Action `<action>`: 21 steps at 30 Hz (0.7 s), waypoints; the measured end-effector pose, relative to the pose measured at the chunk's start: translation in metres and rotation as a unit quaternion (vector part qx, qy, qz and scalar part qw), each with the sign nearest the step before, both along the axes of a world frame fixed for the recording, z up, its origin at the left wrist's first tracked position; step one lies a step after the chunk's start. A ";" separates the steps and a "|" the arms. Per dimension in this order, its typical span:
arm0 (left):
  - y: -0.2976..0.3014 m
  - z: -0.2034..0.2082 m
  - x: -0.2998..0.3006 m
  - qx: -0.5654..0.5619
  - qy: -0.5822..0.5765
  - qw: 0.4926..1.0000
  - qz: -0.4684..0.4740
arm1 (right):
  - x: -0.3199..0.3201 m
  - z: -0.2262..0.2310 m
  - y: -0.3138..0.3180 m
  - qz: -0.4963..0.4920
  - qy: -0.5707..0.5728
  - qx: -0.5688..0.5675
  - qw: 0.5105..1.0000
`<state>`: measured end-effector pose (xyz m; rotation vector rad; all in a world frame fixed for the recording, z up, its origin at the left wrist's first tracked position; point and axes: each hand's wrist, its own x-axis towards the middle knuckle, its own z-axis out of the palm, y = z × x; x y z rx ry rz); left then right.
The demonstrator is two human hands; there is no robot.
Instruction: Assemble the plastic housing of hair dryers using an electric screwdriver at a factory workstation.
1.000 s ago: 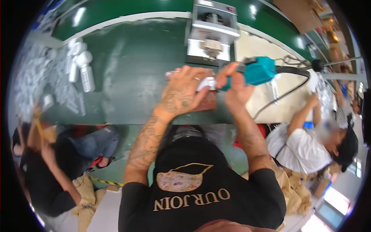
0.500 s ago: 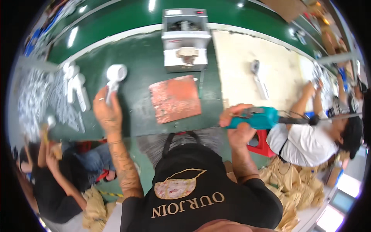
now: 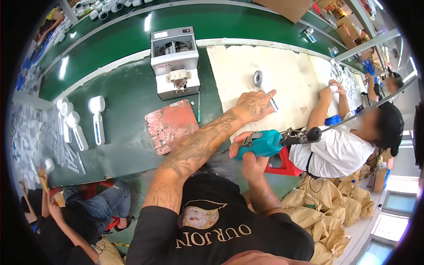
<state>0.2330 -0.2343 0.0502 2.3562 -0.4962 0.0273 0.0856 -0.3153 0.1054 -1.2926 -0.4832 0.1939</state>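
Observation:
My left hand [image 3: 256,106] reaches across to the right, fingers and thumb around the handle of a white hand-held shower head [image 3: 258,78] with a grey round face. That shower head lies on the cream sheet [image 3: 229,66], its handle mostly hidden under my hand. In my right hand [image 3: 251,161] is a teal electric screwdriver [image 3: 265,143], its black cable end pointing right. Another white shower head [image 3: 97,119] lies on the green bench to the left, beside several similar ones [image 3: 75,130].
A grey screw feeder [image 3: 174,66] stands at the back of the bench. In front lies a worn red pad [image 3: 171,126], with a small green screwdriver [image 3: 199,108] beside it. Co-workers sit left and right. A red stool [image 3: 285,164] and brown bags [image 3: 327,194] are at right.
My left hand has let go of the shower head on the left side of the bench and crossed to the one on the cream sheet. The view has shifted right; my right hand keeps the electric screwdriver.

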 end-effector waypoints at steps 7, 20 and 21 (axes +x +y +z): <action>0.014 0.005 -0.003 0.080 -0.044 0.988 0.121 | 0.003 -0.008 -0.010 -0.022 0.029 0.042 0.998; 0.147 0.046 -0.159 -0.115 -0.123 0.944 0.284 | 0.052 -0.006 0.049 0.008 -0.020 -0.053 0.998; 0.150 0.045 -0.167 -0.133 -0.112 0.938 0.300 | 0.053 -0.005 0.052 0.025 -0.008 -0.060 0.998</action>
